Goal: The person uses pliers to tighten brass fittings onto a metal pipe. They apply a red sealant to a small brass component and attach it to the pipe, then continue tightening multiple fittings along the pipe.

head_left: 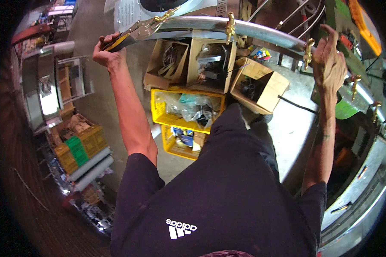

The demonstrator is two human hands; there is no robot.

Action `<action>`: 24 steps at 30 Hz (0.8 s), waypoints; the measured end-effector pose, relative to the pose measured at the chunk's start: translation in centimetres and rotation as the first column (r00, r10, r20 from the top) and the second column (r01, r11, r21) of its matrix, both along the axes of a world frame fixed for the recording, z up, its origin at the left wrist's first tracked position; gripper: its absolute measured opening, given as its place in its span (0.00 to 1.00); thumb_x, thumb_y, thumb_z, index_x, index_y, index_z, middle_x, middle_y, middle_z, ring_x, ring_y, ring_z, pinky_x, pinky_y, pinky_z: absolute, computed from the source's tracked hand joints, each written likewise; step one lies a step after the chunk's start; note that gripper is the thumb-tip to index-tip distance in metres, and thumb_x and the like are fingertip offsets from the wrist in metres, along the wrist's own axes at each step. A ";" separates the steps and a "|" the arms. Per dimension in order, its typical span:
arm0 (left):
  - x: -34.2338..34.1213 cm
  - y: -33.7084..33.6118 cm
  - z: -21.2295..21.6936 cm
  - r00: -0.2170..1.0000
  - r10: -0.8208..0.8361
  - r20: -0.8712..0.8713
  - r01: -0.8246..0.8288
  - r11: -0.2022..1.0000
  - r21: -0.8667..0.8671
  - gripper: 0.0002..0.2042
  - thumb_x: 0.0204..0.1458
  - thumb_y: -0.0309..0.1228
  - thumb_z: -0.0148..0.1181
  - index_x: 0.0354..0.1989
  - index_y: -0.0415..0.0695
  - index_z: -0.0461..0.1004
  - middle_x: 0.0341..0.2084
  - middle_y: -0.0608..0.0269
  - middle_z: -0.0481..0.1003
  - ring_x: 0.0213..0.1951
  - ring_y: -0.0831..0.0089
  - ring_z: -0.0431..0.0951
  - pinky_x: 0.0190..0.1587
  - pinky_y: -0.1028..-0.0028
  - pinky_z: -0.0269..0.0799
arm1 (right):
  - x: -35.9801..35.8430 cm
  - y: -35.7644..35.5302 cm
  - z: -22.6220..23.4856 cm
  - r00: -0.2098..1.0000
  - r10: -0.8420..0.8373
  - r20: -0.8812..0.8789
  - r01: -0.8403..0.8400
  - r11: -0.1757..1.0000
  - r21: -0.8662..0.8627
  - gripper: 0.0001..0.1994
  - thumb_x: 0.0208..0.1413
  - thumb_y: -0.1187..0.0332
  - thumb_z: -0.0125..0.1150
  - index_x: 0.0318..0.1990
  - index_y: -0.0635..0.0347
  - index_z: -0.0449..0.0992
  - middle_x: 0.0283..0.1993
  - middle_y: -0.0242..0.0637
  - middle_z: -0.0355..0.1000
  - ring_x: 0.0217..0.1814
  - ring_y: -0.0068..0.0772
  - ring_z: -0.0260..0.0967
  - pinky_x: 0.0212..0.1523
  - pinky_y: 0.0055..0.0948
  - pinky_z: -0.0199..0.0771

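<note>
My left hand (108,55) is closed around the yellow-and-black handles of a pair of locking pliers (140,31). Their silver jaws reach a brass fitting (166,16) at the left end of a long silver metal pipe (268,33); whether they grip it, I cannot tell. More brass valve-like fittings stand along the pipe, one in the middle (230,28) and another (308,55) close beside my right hand (330,64). That hand is at the pipe with its fingers apart and the index finger stretched out; no object shows in it.
Below the pipe stand open cardboard boxes (187,64) with parts inside. Yellow plastic crates (153,112) holding bagged items are nearer my legs. At the left is a yellow crate with a green patch (76,149). An orange-yellow panel (365,26) stands at the far right.
</note>
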State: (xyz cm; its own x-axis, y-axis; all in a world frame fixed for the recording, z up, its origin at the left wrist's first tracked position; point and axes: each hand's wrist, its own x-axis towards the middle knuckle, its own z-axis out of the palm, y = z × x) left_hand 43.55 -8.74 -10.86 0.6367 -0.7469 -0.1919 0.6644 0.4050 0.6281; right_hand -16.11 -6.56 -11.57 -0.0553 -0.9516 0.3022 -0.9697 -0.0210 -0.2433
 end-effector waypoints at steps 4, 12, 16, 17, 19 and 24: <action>0.9 -1.8 0.2 0.984 -0.176 -0.013 0.175 0.984 -0.034 0.07 0.51 0.28 0.46 0.31 0.40 0.69 0.19 0.59 0.65 0.23 0.64 0.66 0.36 0.59 0.69 | -0.4 0.1 -0.7 0.999 0.033 -0.004 -0.033 0.996 -0.084 0.19 0.69 0.59 0.52 0.66 0.39 0.66 0.30 0.40 0.80 0.29 0.44 0.78 0.36 0.44 0.77; 1.9 -4.6 0.9 0.970 -0.237 0.048 0.236 0.971 0.029 0.06 0.51 0.25 0.50 0.34 0.36 0.71 0.19 0.61 0.65 0.24 0.66 0.67 0.35 0.64 0.69 | 0.2 0.3 -0.4 0.999 0.031 -0.028 -0.034 0.991 -0.129 0.14 0.68 0.62 0.49 0.58 0.50 0.66 0.27 0.49 0.77 0.32 0.60 0.75 0.43 0.51 0.74; 1.4 -6.1 1.1 0.953 -0.302 -0.012 0.303 0.952 0.034 0.06 0.52 0.24 0.52 0.35 0.36 0.72 0.20 0.63 0.64 0.24 0.69 0.66 0.33 0.66 0.67 | 0.1 0.5 -0.6 0.999 -0.003 -0.042 -0.004 0.987 -0.161 0.14 0.68 0.60 0.49 0.58 0.48 0.67 0.27 0.50 0.76 0.32 0.60 0.75 0.42 0.53 0.73; 1.2 -6.6 1.2 0.946 -0.325 -0.016 0.325 0.945 0.035 0.06 0.52 0.24 0.52 0.35 0.36 0.72 0.20 0.63 0.64 0.24 0.69 0.66 0.33 0.67 0.67 | 0.1 0.5 -0.6 0.999 -0.024 -0.037 0.019 0.990 -0.143 0.14 0.69 0.60 0.49 0.59 0.47 0.67 0.27 0.50 0.77 0.32 0.60 0.75 0.41 0.52 0.73; 1.3 -7.1 1.3 0.934 -0.356 -0.020 0.357 0.934 0.033 0.06 0.52 0.24 0.52 0.36 0.35 0.72 0.20 0.64 0.63 0.24 0.70 0.65 0.33 0.68 0.67 | 0.3 0.3 -0.8 0.998 -0.053 -0.026 0.050 0.993 -0.109 0.15 0.69 0.59 0.49 0.60 0.45 0.66 0.27 0.49 0.77 0.32 0.59 0.75 0.40 0.51 0.73; 1.5 -8.9 1.7 0.900 -0.436 -0.004 0.435 0.899 0.052 0.06 0.53 0.24 0.53 0.36 0.35 0.72 0.20 0.66 0.63 0.24 0.72 0.65 0.33 0.68 0.66 | -1.1 0.2 -1.7 0.998 -0.061 -0.034 0.060 0.998 -0.017 0.19 0.72 0.56 0.48 0.68 0.35 0.67 0.29 0.35 0.78 0.26 0.33 0.74 0.29 0.39 0.74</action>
State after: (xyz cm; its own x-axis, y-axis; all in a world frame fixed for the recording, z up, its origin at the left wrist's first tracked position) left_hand 45.10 -17.60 -9.18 0.2516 -0.9394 -0.2328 0.7625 0.0442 0.6455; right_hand -17.19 -6.32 -13.28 -0.1020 -0.9420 0.3198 -0.9771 0.0346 -0.2097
